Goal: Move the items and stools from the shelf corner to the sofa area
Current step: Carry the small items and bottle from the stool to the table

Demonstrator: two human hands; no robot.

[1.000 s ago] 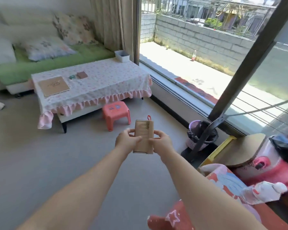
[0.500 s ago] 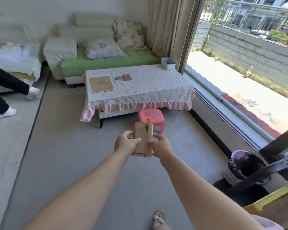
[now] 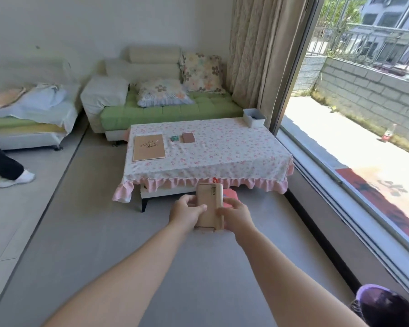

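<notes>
A tan cardboard box (image 3: 209,204) with a small red tab on top is held upright in front of me. My left hand (image 3: 185,212) grips its left side and my right hand (image 3: 235,214) its right side. Just behind the box, a pink plastic stool (image 3: 230,197) stands on the floor by the low table (image 3: 222,159), mostly hidden by the box and my right hand. The table wears a floral cloth with a pink frill. Behind it is the green sofa (image 3: 170,112) with flowered cushions.
On the table lie a brown notebook (image 3: 148,147), a small green item (image 3: 174,138), a small brown box (image 3: 188,137) and a white tub (image 3: 254,117). Another person's leg and white shoe (image 3: 14,179) are at the left. A purple basket (image 3: 385,305) sits bottom right by the window.
The view has swung left and moved nearer the table and sofa. The box stays in both hands and now covers most of the pink stool. The shelf corner has dropped out of sight.
</notes>
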